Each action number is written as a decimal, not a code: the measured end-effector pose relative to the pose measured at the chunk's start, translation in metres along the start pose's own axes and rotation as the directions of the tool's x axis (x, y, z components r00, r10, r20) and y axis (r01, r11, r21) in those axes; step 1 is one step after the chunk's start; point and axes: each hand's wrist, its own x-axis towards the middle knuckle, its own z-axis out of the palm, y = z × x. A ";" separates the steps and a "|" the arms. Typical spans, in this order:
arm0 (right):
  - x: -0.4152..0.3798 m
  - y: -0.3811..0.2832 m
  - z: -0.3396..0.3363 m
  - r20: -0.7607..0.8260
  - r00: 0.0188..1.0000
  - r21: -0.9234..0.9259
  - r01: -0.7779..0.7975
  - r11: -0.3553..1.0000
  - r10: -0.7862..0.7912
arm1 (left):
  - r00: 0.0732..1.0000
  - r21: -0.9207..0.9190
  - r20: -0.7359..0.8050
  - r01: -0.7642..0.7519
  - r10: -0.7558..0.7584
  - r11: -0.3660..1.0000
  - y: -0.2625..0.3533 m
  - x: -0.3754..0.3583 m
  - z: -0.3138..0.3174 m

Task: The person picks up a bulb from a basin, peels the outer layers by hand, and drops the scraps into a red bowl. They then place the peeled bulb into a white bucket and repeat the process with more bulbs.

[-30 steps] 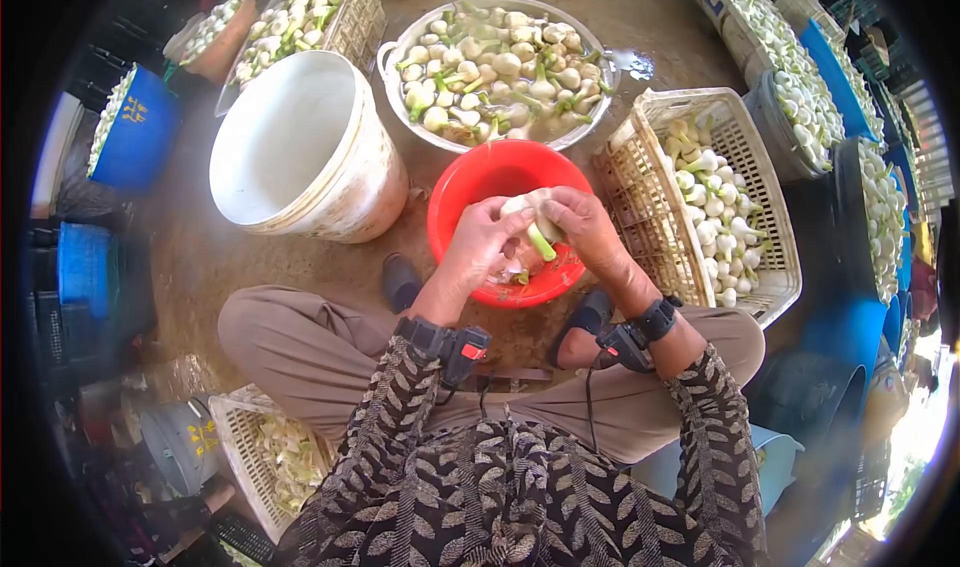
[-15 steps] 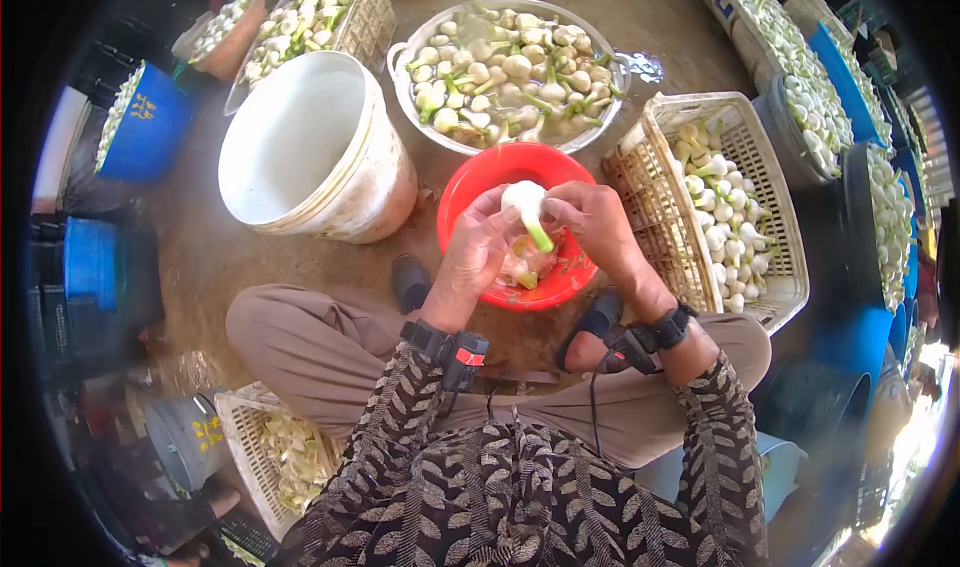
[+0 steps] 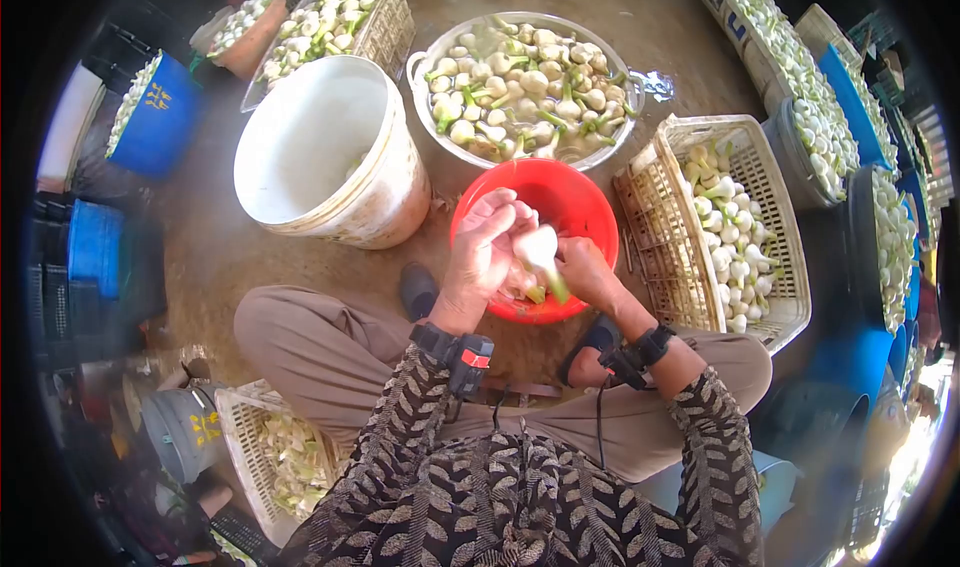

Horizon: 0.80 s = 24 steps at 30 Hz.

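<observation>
Both hands, left hand and right hand, grip one white bulb over the red basin, which catches trimmings.

Red basin: glossy smooth plastic. White bucket: matt plastic, scuffed and stained. Round pan: dull metal. Crate: cream plastic lattice. Bulb: smooth, pale, wet-looking. Sleeve: patterned cloth.
</observation>
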 end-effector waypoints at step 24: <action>0.087 0.071 0.109 0.924 0.382 -0.181 0.449 0.875 -0.004 | 0.872 0.374 -0.411 -0.105 0.266 0.922 0.088 -0.001 -0.013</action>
